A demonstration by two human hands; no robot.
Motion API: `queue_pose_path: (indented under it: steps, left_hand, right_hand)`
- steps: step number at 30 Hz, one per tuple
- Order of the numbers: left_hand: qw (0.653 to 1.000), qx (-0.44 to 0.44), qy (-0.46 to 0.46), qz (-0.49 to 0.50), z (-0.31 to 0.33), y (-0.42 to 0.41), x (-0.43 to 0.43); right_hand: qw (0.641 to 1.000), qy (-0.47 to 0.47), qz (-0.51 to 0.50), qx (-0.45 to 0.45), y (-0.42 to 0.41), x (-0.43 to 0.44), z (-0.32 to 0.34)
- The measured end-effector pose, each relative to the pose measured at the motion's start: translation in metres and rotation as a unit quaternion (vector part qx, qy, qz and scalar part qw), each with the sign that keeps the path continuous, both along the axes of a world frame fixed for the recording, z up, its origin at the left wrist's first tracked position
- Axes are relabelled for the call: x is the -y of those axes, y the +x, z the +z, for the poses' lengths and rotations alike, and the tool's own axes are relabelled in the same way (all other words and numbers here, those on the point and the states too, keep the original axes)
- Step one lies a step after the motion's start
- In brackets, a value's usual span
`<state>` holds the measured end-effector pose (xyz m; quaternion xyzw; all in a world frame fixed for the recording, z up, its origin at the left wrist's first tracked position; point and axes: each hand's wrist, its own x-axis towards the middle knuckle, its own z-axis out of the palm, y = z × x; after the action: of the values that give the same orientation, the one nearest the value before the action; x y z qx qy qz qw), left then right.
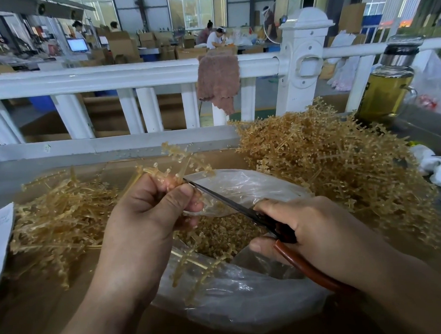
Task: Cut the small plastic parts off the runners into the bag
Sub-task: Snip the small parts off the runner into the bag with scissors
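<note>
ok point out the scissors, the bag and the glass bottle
scissors (220, 197): head view, on the blade
bag (248, 302): head view, on its clear front wall
glass bottle (385, 94): head view, on the yellow-filled body

Head-worn wide view, forward and down, close above bag

Left hand grips runner; right hand holds scissors.

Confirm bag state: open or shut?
Open. The bag mouth gapes below the scissors and the held runner, and loose cut parts show inside.
</note>
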<state>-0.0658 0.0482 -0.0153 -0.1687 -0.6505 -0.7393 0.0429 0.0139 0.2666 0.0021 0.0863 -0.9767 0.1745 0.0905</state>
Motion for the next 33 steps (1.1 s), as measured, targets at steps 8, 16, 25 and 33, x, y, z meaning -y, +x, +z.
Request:
queue_pose_path:
  steps: [8,16,25,33]
  left_hand:
    - [0.995,0.054,0.052,-0.066,0.0038,-0.0007,0.0005]
    - [0.995,0.008,0.054,-0.080,0.0036,-0.0008,-0.0022]
    - [0.994,-0.021,0.081,-0.073,-0.0012,-0.0056,0.0042]
    - [0.994,-0.010,0.074,-0.082,-0.0008,-0.0054,0.0031]
  right_hand:
    - [0.994,-0.111,0.025,0.010,0.0002,-0.0035,-0.0007]
    - [0.990,-0.131,0.040,0.032,-0.0011,-0.0018,-0.0041]
    - [0.994,-0.099,0.034,-0.025,0.0006,-0.0001,-0.0066]
    - [0.998,-0.047,0.010,-0.042,0.0020,0.0035,-0.0028]
